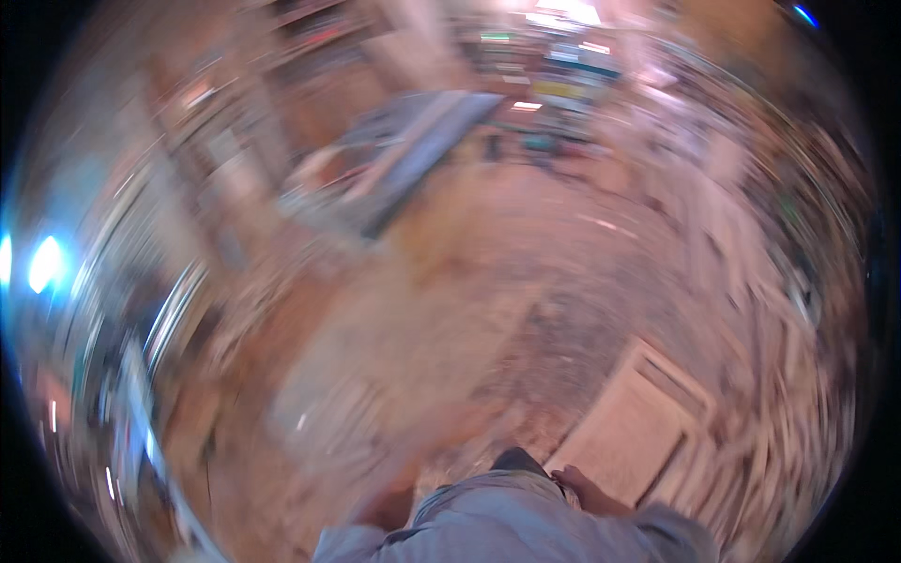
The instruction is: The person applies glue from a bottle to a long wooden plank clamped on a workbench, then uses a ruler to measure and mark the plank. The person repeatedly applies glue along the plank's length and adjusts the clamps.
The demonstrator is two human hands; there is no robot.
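Motion smears the whole picture. My right hand [576, 483] is low at the right side of my body, over the near left edge of a pale wooden panel [615, 441]. The panel is flat and looks framed, with a long dark slot close to its far end. Whether my fingers grip its edge or only pass in front of it, I cannot tell. On the other side, my left arm hangs beside my body, and its hand [389, 507] is too blurred to make out its fingers. Nothing shows clearly in it.
A bench or machine with a long grey top [422, 155] stands ahead to the left. Long strips that look like timber [770, 375] line the right side. Shelving [310, 47] rises at the back left. The brownish floor [394, 347] has a dark patch near the panel.
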